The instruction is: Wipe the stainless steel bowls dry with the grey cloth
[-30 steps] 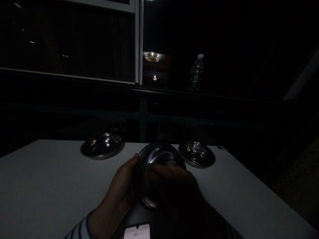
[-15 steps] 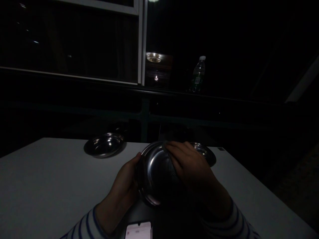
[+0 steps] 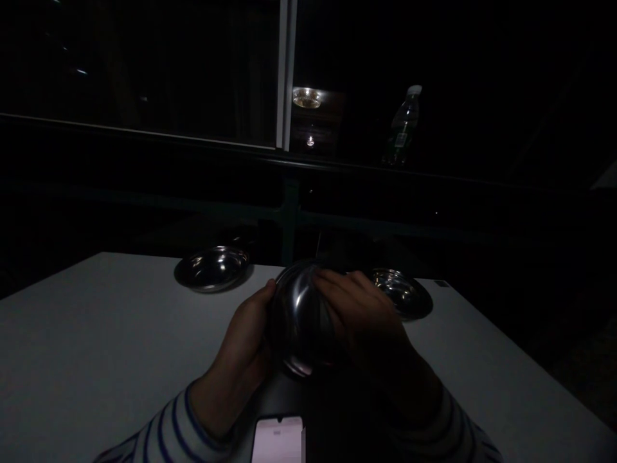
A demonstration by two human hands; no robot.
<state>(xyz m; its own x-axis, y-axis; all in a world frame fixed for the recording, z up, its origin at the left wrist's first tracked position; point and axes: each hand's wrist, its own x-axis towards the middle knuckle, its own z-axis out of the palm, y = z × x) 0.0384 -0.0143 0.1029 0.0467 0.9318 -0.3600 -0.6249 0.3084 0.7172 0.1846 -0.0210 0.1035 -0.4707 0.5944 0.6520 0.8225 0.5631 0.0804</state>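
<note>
The scene is very dark. A round steel plate (image 3: pixel 299 321) stands tilted on edge above the pale table (image 3: pixel 96 347), its hollow side facing me. My left hand (image 3: pixel 248 337) grips its left rim, thumb over the edge. My right hand (image 3: pixel 361 315) lies across the plate's face on the right side, fingers pressed against the metal; whether it holds a cloth or anything else is hidden in the dark. Both sleeves are striped.
Another steel plate (image 3: pixel 212 269) lies flat at the table's far left, a third steel plate (image 3: pixel 402 292) at the far right. A lit phone (image 3: pixel 278 440) lies near my chest. A water bottle (image 3: pixel 402 125) stands on a dark ledge behind the table.
My right hand has risen from the plate's lower part to its upper face and slid over it. The plate has turned a little more on edge. The view has drifted left.
</note>
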